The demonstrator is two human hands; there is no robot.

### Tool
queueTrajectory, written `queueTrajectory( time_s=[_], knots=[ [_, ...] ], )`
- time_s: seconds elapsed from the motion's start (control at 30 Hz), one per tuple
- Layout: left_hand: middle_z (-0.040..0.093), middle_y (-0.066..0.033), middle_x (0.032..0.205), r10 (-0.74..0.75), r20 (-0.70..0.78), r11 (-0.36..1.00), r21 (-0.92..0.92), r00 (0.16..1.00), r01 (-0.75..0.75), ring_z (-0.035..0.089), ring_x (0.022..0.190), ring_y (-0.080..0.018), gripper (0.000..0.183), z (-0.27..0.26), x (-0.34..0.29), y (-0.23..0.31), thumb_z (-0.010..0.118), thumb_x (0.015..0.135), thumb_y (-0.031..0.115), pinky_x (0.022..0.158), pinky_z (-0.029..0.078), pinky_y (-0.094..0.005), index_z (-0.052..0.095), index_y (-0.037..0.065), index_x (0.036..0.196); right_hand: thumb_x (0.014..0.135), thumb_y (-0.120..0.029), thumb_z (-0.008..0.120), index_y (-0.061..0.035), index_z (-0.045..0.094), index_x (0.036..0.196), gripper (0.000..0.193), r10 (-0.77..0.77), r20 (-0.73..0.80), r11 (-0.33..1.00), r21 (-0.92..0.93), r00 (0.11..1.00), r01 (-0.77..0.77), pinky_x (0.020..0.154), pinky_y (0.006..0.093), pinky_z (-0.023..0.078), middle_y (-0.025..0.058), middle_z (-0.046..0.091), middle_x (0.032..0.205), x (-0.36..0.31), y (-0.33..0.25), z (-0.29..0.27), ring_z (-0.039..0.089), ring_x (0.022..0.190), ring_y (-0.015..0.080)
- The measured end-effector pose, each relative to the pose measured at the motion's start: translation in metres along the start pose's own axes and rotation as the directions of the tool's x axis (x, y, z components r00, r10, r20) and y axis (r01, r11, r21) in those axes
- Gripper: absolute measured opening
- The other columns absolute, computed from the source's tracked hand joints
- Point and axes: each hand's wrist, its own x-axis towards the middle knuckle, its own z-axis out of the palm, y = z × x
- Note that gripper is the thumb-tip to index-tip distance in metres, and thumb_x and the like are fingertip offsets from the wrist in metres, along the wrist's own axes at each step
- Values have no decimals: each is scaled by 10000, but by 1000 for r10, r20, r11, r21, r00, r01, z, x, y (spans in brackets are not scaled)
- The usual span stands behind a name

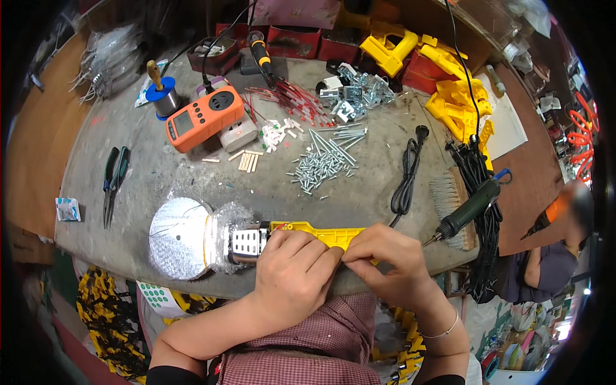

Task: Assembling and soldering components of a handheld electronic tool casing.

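Observation:
A yellow plastic handle shell (337, 236) lies lengthwise at the table's near edge, its ribbed inside facing up. At its left end is a slotted shiny metal tube (247, 244), followed by clear bubble wrap (226, 231) and a round silvery wrapped part (179, 239). My left hand (294, 266) is closed over the shell's left half, fingers curled on it. At the right end my right hand (390, 262) makes a pinch, its fingertips close to the left ones; what they pinch is hidden. A coiled black power cord (405, 176) runs down toward my right hand.
Loose screws (321, 168), white ceramic tubes (276, 135), red wires (298, 102) and metal brackets (353, 96) lie beyond. An orange power meter (205, 119) and pliers (112, 183) are left. Right are an electric screwdriver (465, 212), a brush (443, 192), yellow shells (455, 109) and another person (542, 266).

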Motion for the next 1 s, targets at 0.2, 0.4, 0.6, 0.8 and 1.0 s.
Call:
queueTrajectory(
  time_s=[0.2,0.4,0.6,0.8,1.0],
  knots=[
    [607,-60,779,-36,46,999,22,998,35,596,762,-249,218,-7,2,5,735,675,79,715,454,-381,676,31,879,757,26,747,-20,661,896,170,274,-15,958,89,962,-272,602,280,513,94,654,844,-4,-9,-11,639,688,196],
    [635,-70,854,-2,76,1000,21,997,0,595,802,-273,258,-17,3,15,788,664,109,718,465,-392,683,45,891,807,-50,727,-43,591,847,141,128,46,992,-22,991,-128,584,339,489,87,577,762,-4,-22,-13,610,666,240],
    [659,-102,982,-50,126,993,111,991,36,619,929,-315,368,-33,-1,13,818,656,122,794,508,-413,668,38,981,755,-156,790,-42,607,1179,476,352,7,936,4,936,-352,779,340,550,117,688,1024,-34,-8,-34,677,927,290],
    [690,-64,943,-3,132,988,-155,991,24,639,932,-291,277,-47,-7,-28,783,670,54,838,519,-406,709,70,937,768,-133,753,-57,593,1250,513,187,-19,926,-330,982,-182,1083,456,388,124,640,1164,-51,24,-22,569,1174,336],
    [645,-63,810,-129,25,983,-132,991,131,590,798,-273,173,-39,-8,-28,762,709,4,725,502,-361,696,60,859,728,-76,729,-74,716,1029,300,176,5,955,-244,984,-170,860,431,490,95,667,932,-62,44,-59,640,913,308]
  ],
)
